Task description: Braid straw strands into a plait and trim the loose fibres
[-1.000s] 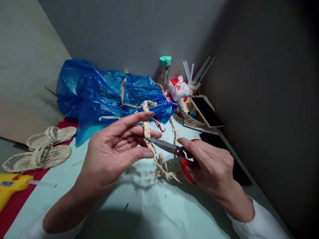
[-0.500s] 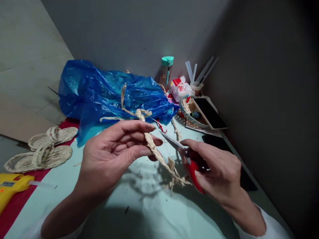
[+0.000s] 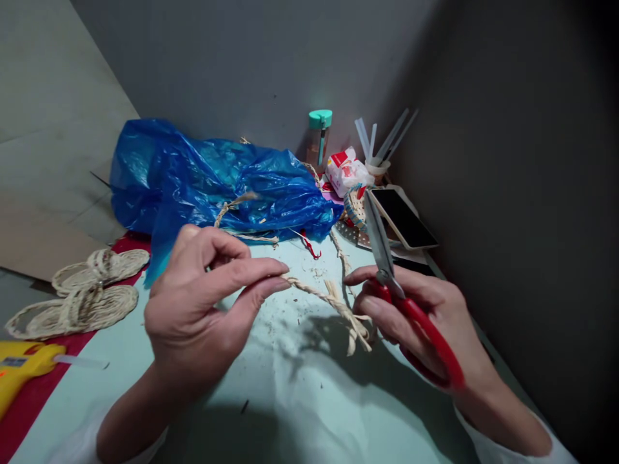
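My left hand (image 3: 207, 303) pinches a braided straw cord (image 3: 314, 293) between thumb and forefinger. One end of the cord rises behind that hand, in front of the blue bag; the other runs right to a frayed, knotted tip. Beside this tip, my right hand (image 3: 420, 316) is closed around red-handled scissors (image 3: 391, 277). Their blades point up and away from the cord. Whether the right fingertips also touch the frayed end, I cannot tell.
A blue plastic bag (image 3: 217, 180) lies along the back. At left are woven straw sandals (image 3: 97, 303) and a yellow glue gun (image 3: 24, 367). Back right hold a bottle (image 3: 319, 138), a tissue pack (image 3: 345, 171), a cup of glue sticks (image 3: 377, 167), a basket (image 3: 355, 206) and a phone (image 3: 406, 219).
The scissors have swung from pointing left at the cord to pointing upward. My left hand has turned and now pinches the cord, which lies flatter, its frayed end close to my right hand.
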Demonstrator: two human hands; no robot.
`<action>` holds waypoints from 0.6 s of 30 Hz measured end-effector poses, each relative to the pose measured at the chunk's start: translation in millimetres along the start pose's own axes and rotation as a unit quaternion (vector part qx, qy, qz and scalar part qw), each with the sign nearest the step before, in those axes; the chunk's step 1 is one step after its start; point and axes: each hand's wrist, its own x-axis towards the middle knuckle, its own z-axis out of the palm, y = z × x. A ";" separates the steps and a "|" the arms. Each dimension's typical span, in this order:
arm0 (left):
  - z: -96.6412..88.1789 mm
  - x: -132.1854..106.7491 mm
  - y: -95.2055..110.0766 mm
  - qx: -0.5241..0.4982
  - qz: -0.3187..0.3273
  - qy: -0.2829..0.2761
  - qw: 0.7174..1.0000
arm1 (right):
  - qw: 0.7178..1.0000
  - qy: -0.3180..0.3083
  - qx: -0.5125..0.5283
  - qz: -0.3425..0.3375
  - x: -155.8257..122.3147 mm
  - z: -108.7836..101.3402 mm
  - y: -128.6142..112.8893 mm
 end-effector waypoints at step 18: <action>3.7 11.4 -9.2 -0.337 -0.304 -0.288 0.844 | 0.949 0.103 -0.218 -0.204 -0.7 6.3 10.9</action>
